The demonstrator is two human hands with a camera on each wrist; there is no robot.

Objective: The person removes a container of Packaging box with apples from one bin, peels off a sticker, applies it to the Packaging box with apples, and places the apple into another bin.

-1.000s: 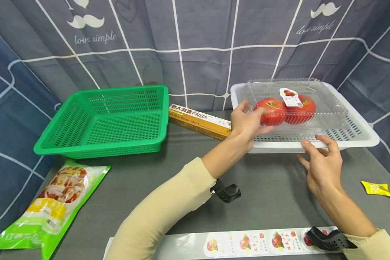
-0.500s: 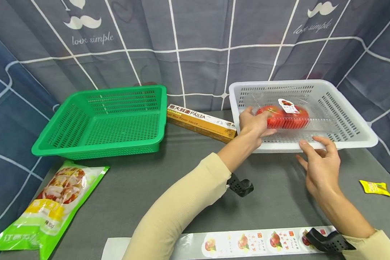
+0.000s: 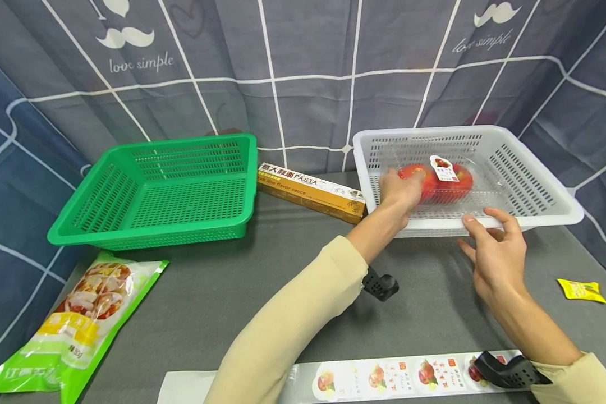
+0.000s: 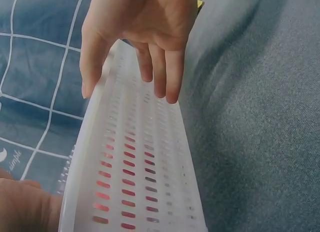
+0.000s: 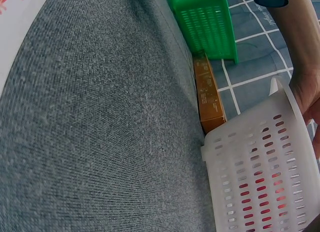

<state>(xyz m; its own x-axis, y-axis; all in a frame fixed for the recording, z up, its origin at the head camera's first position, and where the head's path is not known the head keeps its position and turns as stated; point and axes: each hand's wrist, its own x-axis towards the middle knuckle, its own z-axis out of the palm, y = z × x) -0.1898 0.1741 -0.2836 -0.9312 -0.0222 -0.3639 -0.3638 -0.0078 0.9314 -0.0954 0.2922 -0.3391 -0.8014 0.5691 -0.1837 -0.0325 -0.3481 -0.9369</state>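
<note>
A clear plastic clamshell box point(image 3: 485, 193) with red tomatoes point(image 3: 451, 182) inside sits within the white basket point(image 3: 545, 216). A label point(image 3: 443, 168) is stuck on its lid. My left hand point(image 3: 400, 191) grips the box's left end; its fingertips are partly hidden. On the basket's front rim, my right hand point(image 3: 500, 252) pinches the edge. In the left wrist view this right hand point(image 4: 145, 26) has its thumb over the rim and its fingers against the outer wall. Red shows through the basket slots in both wrist views.
A green basket point(image 3: 151, 233) stands at the left, with a pasta box point(image 3: 310, 193) between the baskets. A green-edged food bag point(image 3: 83, 314) lies front left. A strip of fruit stickers point(image 3: 373, 379) lies at the front, and a yellow packet point(image 3: 582, 290) at right.
My left hand has lowered the box of tomatoes from above the white basket's rim down into it. My right hand has stayed on the front rim.
</note>
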